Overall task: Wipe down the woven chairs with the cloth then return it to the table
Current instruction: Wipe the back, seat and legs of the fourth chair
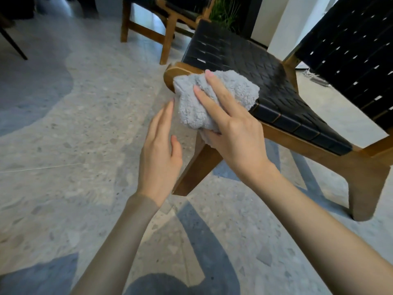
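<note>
Cloth (212,96): grey, bunched, pressed on the wooden front corner of the near chair (255,67).
Right hand (231,135): grips the cloth, fingers spread over it.
Left hand (159,150): fingers straight, holding nothing, just beside the cloth.
Progress: wiping seemingly midway; the second chair (170,22) and the return to the table likely remain. No table in view.

Bare floor (63,145) lies open left; the near chair's front leg (197,171) and seat (244,60) block the right; a second chair (168,28) stands far.
</note>
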`<action>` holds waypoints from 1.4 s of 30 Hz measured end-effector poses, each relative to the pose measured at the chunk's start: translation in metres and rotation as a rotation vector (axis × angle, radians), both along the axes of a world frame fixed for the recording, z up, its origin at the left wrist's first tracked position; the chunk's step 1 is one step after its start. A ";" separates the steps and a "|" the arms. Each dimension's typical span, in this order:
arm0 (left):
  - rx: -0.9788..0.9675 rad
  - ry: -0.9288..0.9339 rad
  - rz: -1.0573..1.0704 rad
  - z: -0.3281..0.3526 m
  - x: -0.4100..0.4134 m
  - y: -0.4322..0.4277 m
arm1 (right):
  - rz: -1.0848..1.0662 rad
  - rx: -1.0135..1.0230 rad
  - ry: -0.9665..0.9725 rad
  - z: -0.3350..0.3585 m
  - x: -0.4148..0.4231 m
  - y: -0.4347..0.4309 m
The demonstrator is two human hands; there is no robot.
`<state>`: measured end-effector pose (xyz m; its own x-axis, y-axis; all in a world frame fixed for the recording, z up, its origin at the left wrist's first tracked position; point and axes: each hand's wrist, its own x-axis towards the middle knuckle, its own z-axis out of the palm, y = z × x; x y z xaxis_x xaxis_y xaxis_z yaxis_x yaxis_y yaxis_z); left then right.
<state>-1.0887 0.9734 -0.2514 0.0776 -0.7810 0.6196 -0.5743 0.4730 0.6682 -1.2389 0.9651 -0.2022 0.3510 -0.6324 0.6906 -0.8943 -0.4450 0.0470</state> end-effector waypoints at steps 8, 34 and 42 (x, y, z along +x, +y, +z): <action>-0.075 -0.153 -0.056 -0.011 -0.051 0.010 | -0.034 -0.020 -0.061 -0.026 -0.059 0.020; 0.303 0.306 -0.394 -0.041 -0.034 0.017 | 0.128 0.559 -0.546 -0.079 -0.056 0.058; 0.237 -0.066 -0.391 -0.063 -0.025 0.016 | -0.029 0.672 -0.298 -0.094 -0.081 0.069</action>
